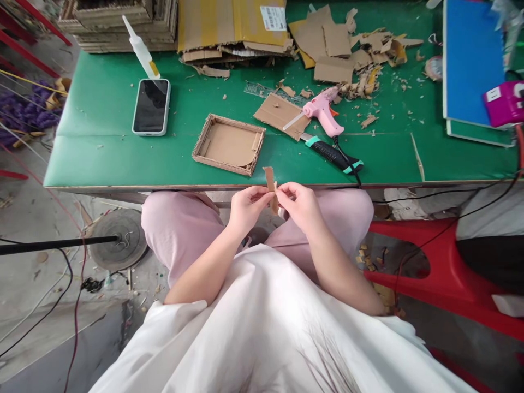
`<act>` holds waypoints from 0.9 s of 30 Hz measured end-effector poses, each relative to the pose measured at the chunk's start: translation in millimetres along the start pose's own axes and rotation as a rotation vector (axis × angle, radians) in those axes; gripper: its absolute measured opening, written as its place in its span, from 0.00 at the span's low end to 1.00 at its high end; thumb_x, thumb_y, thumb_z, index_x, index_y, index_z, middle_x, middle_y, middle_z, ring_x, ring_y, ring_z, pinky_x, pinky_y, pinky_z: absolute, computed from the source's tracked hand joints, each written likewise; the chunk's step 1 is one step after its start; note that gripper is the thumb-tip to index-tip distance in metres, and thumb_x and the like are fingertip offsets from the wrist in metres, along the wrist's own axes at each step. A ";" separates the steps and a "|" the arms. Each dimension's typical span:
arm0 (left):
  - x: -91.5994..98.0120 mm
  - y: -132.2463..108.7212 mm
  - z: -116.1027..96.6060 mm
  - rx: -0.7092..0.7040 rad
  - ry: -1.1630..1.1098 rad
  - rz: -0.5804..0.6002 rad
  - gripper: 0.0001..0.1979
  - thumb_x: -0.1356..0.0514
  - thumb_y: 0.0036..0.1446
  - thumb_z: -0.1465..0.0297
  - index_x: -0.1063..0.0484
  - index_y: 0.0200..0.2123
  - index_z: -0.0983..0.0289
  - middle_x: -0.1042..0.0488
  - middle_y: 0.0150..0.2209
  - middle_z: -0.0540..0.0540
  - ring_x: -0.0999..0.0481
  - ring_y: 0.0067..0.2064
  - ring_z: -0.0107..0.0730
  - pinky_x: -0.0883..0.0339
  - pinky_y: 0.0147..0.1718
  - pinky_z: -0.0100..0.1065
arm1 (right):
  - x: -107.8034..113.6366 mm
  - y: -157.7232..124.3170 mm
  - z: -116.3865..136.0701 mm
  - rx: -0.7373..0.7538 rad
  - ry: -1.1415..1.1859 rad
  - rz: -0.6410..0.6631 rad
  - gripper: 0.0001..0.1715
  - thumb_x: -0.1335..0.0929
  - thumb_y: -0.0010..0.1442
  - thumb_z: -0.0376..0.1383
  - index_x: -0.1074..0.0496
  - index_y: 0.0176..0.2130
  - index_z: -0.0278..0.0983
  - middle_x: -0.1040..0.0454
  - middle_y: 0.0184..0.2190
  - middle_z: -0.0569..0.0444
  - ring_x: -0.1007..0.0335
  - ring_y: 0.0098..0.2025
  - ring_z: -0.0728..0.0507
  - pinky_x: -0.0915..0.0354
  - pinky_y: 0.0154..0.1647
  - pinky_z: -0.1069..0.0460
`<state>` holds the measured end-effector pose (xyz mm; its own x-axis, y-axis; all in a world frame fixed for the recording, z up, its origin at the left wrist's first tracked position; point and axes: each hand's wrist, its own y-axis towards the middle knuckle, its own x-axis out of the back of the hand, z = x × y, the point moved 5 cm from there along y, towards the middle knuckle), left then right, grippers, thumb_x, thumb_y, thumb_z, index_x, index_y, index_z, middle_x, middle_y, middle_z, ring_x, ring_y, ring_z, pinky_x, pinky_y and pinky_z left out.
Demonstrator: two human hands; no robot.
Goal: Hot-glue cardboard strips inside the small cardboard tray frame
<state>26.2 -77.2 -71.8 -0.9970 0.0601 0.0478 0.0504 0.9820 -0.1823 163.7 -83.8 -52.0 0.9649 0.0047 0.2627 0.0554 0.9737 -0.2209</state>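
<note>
Both of my hands meet just off the table's front edge, above my lap. A narrow cardboard strip (269,177) stands between them, pinched by the fingertips of my left hand (250,206). The fingers of my right hand (300,206) are closed on the same strip from the other side, at a small torn, pale bit of its edge. Just beyond my hands, a shallow cardboard tray (231,143) with raised corrugated walls lies on the table. To its right are a flat cardboard piece (275,112), a pink glue gun (327,112) and a black and teal utility knife (333,154).
On the green table (110,158) are a phone (151,106), a white bottle (141,53), a clear ruler (262,90) and cardboard scraps (335,41). Stacked cardboard (216,24) stands at the back, a blue board (472,60) at right. The glue gun's cord crosses the front edge.
</note>
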 end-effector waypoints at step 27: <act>-0.1 -8.6 -9.4 -0.057 0.122 -0.083 0.01 0.37 0.46 0.72 0.24 0.26 0.61 0.22 0.28 0.49 0.25 0.31 0.27 0.31 0.36 0.28 | -12.0 3.7 -17.6 -0.132 0.185 0.044 0.15 0.33 0.45 0.47 0.34 0.26 0.38 0.32 0.22 0.59 0.35 0.24 0.50 0.31 0.27 0.53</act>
<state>26.4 -83.9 -61.1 -0.9836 -0.0037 0.1802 -0.0252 0.9928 -0.1171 156.9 -84.3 -72.5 0.9971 -0.0072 0.0764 0.0338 0.9353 -0.3523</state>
